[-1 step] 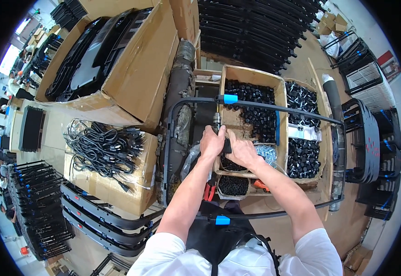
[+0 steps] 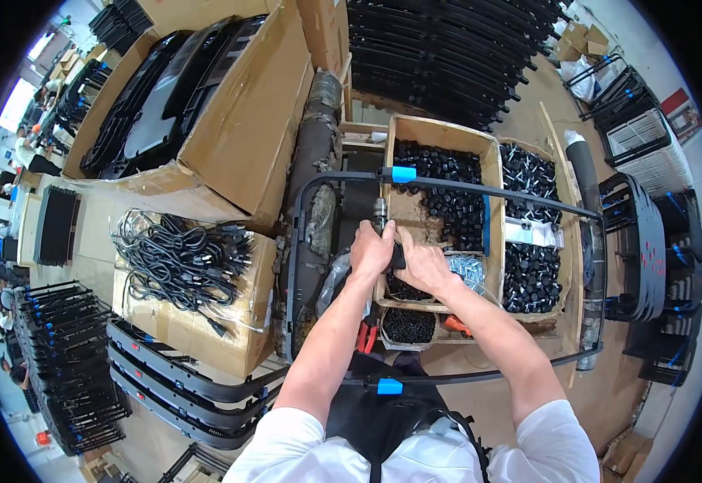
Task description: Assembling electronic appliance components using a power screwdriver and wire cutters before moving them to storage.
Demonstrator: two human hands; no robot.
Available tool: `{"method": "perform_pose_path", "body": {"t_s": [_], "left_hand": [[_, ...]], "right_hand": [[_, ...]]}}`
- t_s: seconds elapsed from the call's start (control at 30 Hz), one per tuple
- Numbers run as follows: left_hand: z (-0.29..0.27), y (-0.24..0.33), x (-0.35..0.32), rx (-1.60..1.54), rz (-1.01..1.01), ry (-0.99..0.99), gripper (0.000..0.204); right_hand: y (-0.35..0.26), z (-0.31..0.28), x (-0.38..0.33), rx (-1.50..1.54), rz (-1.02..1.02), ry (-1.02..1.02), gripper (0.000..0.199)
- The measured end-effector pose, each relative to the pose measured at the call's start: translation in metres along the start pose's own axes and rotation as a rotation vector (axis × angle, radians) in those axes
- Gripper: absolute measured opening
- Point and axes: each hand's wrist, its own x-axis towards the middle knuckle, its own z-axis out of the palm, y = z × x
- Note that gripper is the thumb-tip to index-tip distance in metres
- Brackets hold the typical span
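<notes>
Your left hand point(image 2: 372, 249) wraps drill point(image 2: 380, 209), your right hand point(image 2: 423, 264) clasps its black grip point(image 2: 399, 256); drill points away from you toward far side of black frame point(image 2: 496, 191).

Left grip point(image 2: 371, 251) and right grip point(image 2: 423, 264) hold a drill-like tool point(image 2: 380, 211) — tip near a black frame point(image 2: 528, 196) (blue-banded).

No text, label, number or sign is legible in this view. Red marks point(image 2: 651, 259) on the grey panel point(image 2: 648, 225) at far right are possibly lettering, too small to confirm.
</notes>
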Motion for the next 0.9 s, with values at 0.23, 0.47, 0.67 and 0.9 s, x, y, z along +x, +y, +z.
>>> {"method": "perform_pose_path", "body": {"t_s": [0.23,0.47,0.67,0.9], "left_hand": [[-0.002,0.009,0.0,0.076,0.021,-0.001,0.07],[-0.002,0.016,0.003,0.028,-0.019,0.001,0.072],[-0.007,0.012,0.001,-0.036,-0.143,0.027,0.087],[-0.01,0.007,-0.004,0.003,-0.133,0.048,0.085]], "right_hand": [[0.002,-0.004,0.003,0.066,-0.011,0.014,0.102],[0.01,0.001,0.007,0.064,-0.063,0.058,0.081],[-0.003,-0.004,0.003,0.084,-0.153,0.106,0.055],[-0.007,-0.003,-0.005,0.072,-0.165,0.108,0.055]]}}
